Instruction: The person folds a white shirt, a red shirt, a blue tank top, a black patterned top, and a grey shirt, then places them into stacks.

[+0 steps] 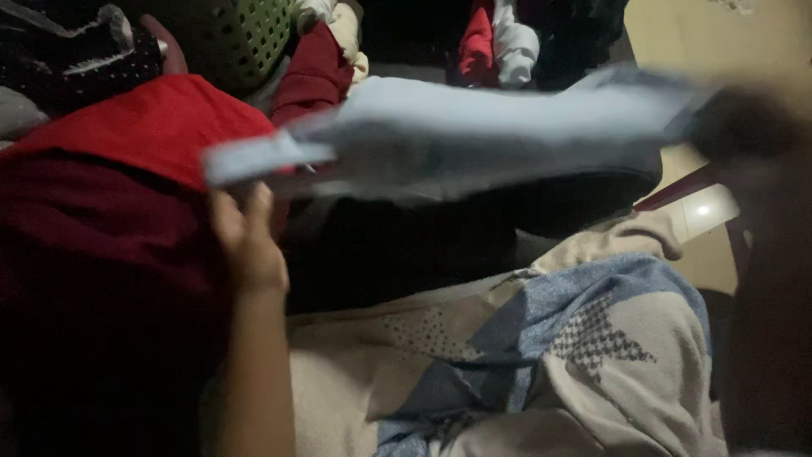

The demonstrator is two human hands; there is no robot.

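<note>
Pale blue garment [474, 127] lengthwise left to right

Tiled floor [706, 211] shows pale at my right, one glossy tile catching light. Clothes are heaped over the rest: a red garment [144, 127] at left, a green plastic laundry basket [249, 34] behind it, a beige-and-blue patterned cloth [584, 338] nearest me.

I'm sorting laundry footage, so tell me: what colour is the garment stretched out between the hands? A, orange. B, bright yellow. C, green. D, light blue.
D: the light blue garment stretches across the view, from the left hand toward the blurred right hand, above the red cloth.
</note>
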